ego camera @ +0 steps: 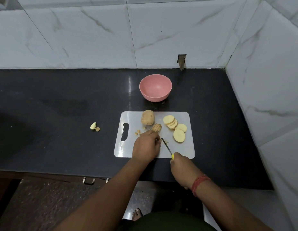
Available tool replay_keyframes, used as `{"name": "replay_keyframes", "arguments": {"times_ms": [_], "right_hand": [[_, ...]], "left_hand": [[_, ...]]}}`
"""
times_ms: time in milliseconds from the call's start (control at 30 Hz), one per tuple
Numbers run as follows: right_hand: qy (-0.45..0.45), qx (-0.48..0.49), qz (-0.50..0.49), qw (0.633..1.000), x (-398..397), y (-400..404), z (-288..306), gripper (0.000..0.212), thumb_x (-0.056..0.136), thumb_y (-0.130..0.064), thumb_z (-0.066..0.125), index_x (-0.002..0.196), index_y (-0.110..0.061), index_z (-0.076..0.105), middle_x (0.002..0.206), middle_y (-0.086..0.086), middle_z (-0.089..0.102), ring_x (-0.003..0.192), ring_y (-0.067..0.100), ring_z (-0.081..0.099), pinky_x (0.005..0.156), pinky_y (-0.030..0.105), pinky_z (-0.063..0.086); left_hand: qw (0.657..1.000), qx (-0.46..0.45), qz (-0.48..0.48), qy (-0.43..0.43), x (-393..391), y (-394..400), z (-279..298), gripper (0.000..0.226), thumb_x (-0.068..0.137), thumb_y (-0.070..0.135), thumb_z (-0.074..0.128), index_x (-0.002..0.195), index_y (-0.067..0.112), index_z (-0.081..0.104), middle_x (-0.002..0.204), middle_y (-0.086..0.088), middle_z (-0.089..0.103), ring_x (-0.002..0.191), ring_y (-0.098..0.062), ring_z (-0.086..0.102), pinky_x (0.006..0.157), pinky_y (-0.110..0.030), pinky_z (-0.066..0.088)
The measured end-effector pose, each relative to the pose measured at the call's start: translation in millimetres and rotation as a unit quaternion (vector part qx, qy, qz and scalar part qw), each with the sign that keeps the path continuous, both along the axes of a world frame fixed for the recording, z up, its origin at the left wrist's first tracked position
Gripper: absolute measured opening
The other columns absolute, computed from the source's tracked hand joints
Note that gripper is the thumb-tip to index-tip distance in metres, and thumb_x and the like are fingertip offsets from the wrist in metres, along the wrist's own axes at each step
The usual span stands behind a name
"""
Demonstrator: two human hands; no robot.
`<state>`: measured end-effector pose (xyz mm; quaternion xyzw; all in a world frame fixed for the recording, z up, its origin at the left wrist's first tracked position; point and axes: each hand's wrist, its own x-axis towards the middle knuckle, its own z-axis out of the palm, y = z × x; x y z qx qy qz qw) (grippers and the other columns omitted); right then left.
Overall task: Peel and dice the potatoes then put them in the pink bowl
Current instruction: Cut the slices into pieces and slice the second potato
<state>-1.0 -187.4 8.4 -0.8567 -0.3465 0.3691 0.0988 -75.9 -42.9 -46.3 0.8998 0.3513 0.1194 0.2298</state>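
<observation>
from my seat i see the left hand [145, 147] curled down on the white cutting board [126, 117], fingers pinching something small i can't make out beside the knife [166, 147] blade. the right hand [182, 167] grips the knife's yellow handle, blade tip resting on the board. an unpeeled potato [147, 117] sits at the board's far edge, a scored piece [156, 127] just beside it, round slices [175, 127] to the right. the pink bowl [155, 87] stands beyond the board on the black counter [61, 97]. scraps [95, 126] lie off to the left.
</observation>
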Motion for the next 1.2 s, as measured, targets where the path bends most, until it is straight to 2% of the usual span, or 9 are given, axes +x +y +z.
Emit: {"name": "replay_keyframes", "arguments": {"times_ms": [133,300,533,633,733,967,1033,1100,1200], "right_hand": [[0.009,0.0,-0.006,1.0,-1.3,3.5,0.4,0.01,0.101,-0.02,0.035,0.094,-0.014,0.038,0.081,0.002,0.046,0.062,0.02,0.047,0.048,0.025,0.035],[0.008,-0.002,-0.001,1.0,-2.7,5.3,-0.7,0.01,0.101,-0.02,0.035,0.095,-0.014,0.04,0.083,0.002,0.048,0.064,0.02,0.05,0.05,0.026,0.038],[0.001,-0.004,0.004,1.0,-3.0,7.4,-0.6,0.01,0.102,-0.021,0.035,0.096,-0.014,0.039,0.086,0.004,0.05,0.058,0.016,0.045,0.045,0.024,0.034],[0.003,-0.012,-0.001,1.0,-3.3,9.3,-1.5,0.009,0.101,-0.02,0.035,0.096,-0.014,0.04,0.089,0.005,0.051,0.063,0.019,0.05,0.049,0.026,0.038],[0.006,-0.017,-0.005,1.0,-3.3,12.5,-1.9,0.006,0.1,-0.018,0.037,0.098,-0.013,0.041,0.092,0.006,0.053,0.077,0.024,0.056,0.061,0.029,0.044],[0.026,-0.041,0.012,0.999,0.2,13.2,-4.4,0.014,0.1,-0.013,0.038,0.087,-0.014,0.037,0.083,0.005,0.052,0.087,0.028,0.058,0.067,0.028,0.038],[0.03,-0.051,0.026,0.998,0.7,8.3,-0.5,0.006,0.1,-0.014,0.036,0.099,-0.012,0.042,0.099,0.013,0.058,0.098,0.031,0.06,0.072,0.029,0.04],[0.03,-0.057,0.038,0.997,2.1,0.9,2.4,0.012,0.1,-0.015,0.034,0.108,-0.013,0.043,0.111,0.016,0.058,0.095,0.03,0.057,0.075,0.029,0.039],[0.023,-0.045,0.04,0.998,3.5,-7.7,3.2,0.005,0.101,-0.017,0.033,0.101,-0.016,0.038,0.096,0.01,0.054,0.08,0.023,0.048,0.074,0.029,0.038]], "left_hand": [[0.999,-0.036,0.016,-0.011,0.2,0.4,-1.2,0.01,0.093,0.027,0.064,0.092,0.018,0.069,0.093,0.007,0.063,0.085,-0.015,0.057,0.07,-0.031,0.048],[0.997,-0.062,0.036,-0.023,1.8,1.0,-2.0,0.008,0.092,0.024,0.068,0.092,0.017,0.073,0.092,0.005,0.065,0.086,-0.015,0.057,0.072,-0.03,0.047],[0.994,-0.086,0.06,-0.025,4.3,1.1,-3.0,0.005,0.091,0.022,0.069,0.091,0.018,0.072,0.093,0.003,0.066,0.087,-0.015,0.057,0.073,-0.029,0.047],[0.994,-0.091,0.061,-0.024,5.1,1.4,-2.2,0.003,0.091,0.02,0.069,0.088,0.019,0.071,0.091,0.004,0.064,0.086,-0.016,0.057,0.072,-0.029,0.046],[0.993,-0.095,0.064,-0.023,6.2,1.6,-1.6,0.003,0.09,0.018,0.07,0.087,0.019,0.071,0.089,0.005,0.062,0.085,-0.016,0.056,0.071,-0.029,0.044],[0.994,-0.079,0.067,-0.026,7.1,0.2,-3.1,0.004,0.091,0.018,0.07,0.089,0.017,0.072,0.085,0.008,0.057,0.082,-0.013,0.054,0.07,-0.026,0.041],[0.994,-0.077,0.07,-0.029,7.2,0.6,-3.4,0.004,0.092,0.02,0.07,0.089,0.017,0.072,0.085,0.008,0.056,0.082,-0.014,0.054,0.07,-0.026,0.042],[0.995,-0.071,0.07,-0.031,7.5,0.9,-3.6,0.005,0.092,0.021,0.07,0.091,0.017,0.073,0.086,0.006,0.06,0.083,-0.015,0.055,0.07,-0.028,0.044],[0.998,-0.034,0.048,-0.015,5.3,1.1,-5.2,0.007,0.094,0.02,0.065,0.095,0.016,0.072,0.093,0.0,0.065,0.088,-0.019,0.056,0.076,-0.034,0.048]]}}
